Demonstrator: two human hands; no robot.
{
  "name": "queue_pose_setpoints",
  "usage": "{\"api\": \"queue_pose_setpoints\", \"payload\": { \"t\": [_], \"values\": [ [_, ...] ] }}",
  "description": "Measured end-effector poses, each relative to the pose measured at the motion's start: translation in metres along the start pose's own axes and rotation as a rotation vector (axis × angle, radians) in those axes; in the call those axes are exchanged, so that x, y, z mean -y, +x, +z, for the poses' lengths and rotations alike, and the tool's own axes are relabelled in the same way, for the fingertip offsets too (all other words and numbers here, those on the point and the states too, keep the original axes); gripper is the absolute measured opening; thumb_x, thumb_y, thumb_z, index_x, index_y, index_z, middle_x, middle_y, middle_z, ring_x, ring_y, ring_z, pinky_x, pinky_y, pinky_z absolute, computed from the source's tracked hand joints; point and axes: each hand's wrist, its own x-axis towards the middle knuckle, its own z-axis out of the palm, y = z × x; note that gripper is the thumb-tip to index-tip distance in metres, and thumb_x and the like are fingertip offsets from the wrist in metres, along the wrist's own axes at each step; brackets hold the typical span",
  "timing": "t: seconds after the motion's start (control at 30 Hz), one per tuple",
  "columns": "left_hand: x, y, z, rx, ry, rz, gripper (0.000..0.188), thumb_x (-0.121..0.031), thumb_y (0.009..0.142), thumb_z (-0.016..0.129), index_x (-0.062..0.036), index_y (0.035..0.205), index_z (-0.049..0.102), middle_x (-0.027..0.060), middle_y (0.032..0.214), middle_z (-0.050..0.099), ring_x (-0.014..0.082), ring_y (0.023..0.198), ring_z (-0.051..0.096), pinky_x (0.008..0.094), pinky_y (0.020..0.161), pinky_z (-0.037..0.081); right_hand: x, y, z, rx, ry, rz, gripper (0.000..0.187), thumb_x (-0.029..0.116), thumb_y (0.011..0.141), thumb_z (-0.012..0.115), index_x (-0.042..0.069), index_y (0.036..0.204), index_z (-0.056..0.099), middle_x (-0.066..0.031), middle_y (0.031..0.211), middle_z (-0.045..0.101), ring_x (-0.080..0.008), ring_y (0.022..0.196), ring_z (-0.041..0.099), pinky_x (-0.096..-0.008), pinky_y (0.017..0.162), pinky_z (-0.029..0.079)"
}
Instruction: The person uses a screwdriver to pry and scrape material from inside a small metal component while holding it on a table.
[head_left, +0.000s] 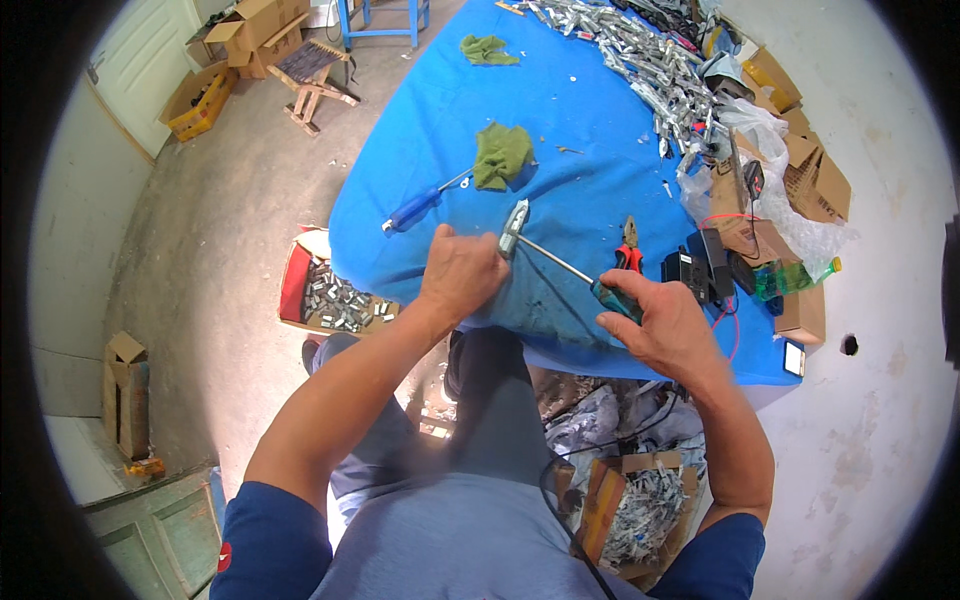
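Note:
My left hand (462, 268) is closed on a small silver metal fitting (514, 226) near the front edge of the blue-covered table (440, 270). My right hand (655, 315) grips the dark green handle of a screwdriver (556, 259). Its shaft slants up and left, and the tip meets the fitting; whether it sits in a screw is too small to tell. A second screwdriver with a blue handle (414, 208) lies to the left. Beyond my hands rests a crumpled green cloth (500, 156). Red-handled pliers (628, 250) lie just past my right hand.
Many silver metal pieces (640, 70) are heaped at the far right. Black boxy devices (697, 268), a green bottle (790, 279) and cardboard (815, 180) crowd the right edge. An open box of small metal parts (340, 300) stands at lower left. A folding stool (310, 75) is farther off.

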Motion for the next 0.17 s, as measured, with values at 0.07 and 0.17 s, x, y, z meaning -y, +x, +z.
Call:
{"api": "queue_pose_setpoints", "payload": {
  "t": [0.07, 0.17],
  "values": [
    [0.001, -0.001, -0.001, -0.002, -0.004, 0.005, 0.015, -0.012, 0.08, 0.065, -0.0069, 0.068, 0.056, 0.0135, 0.06, 0.062, 0.0337, 0.059, 0.059, 0.0437, 0.07, 0.039, 0.001, 0.01, -0.013, 0.128, 0.018, 0.082, 0.032, 0.02, 0.085, 0.071, 0.01, 0.116, 0.069, -0.0219, 0.081, 0.067, -0.0416, 0.077, 0.066, -0.0449, 0.071, 0.053],
    [0.0, 0.0, -0.003, 0.008, -0.022, 0.011, 0.015, -0.013, 0.08, 0.065, -0.0068, 0.069, 0.056, 0.0142, 0.06, 0.062, 0.034, 0.059, 0.059, 0.0443, 0.071, 0.039, -0.036, 0.027, -0.015, 0.16, 0.15, -0.015, 0.043, 0.017, 0.083, 0.075, 0.003, 0.124, 0.069, -0.0128, 0.085, 0.075, -0.0211, 0.066, 0.066, -0.0302, 0.069, 0.053]
  ]
}}
